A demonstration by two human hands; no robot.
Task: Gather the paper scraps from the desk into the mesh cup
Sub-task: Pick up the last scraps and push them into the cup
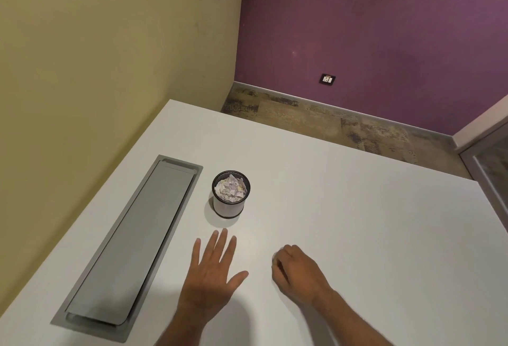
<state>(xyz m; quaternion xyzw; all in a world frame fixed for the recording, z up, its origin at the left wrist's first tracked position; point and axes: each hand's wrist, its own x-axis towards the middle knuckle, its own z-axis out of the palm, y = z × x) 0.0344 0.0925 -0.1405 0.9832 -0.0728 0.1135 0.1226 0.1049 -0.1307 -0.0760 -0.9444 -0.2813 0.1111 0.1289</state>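
A pale yellow painted wall [96, 70] runs along the far left side of the scene. Beside it, set flush into the white flat surface [357, 222], a long grey metal cable tray with a closed lid [132, 244] stretches from near left to far, slanting rightward as it recedes. Just right of its far end stands the small round black wire-mesh cup [231, 194], upright on the surface and filled close to its rim with crumpled white paper scraps [230, 189].

Nearer than the cup, the left hand [211, 274] lies palm down over the surface, its fingers straight and spread, holding nothing; the fingertips point toward the cup but stop short of it. To its right, well apart from the cup, the right hand [297, 271] rests on the surface with its fingers curled under. A small pale fleck shows at its fingertips, too small to tell whether it is a scrap or whether the fingers pinch it.

Beyond the far edge of the surface lies a mottled brown floor [330, 123], and behind that a purple wall [384, 29] carrying a small black socket plate [327, 79]. At the far right a grey-framed glass panel [492, 169] stands.
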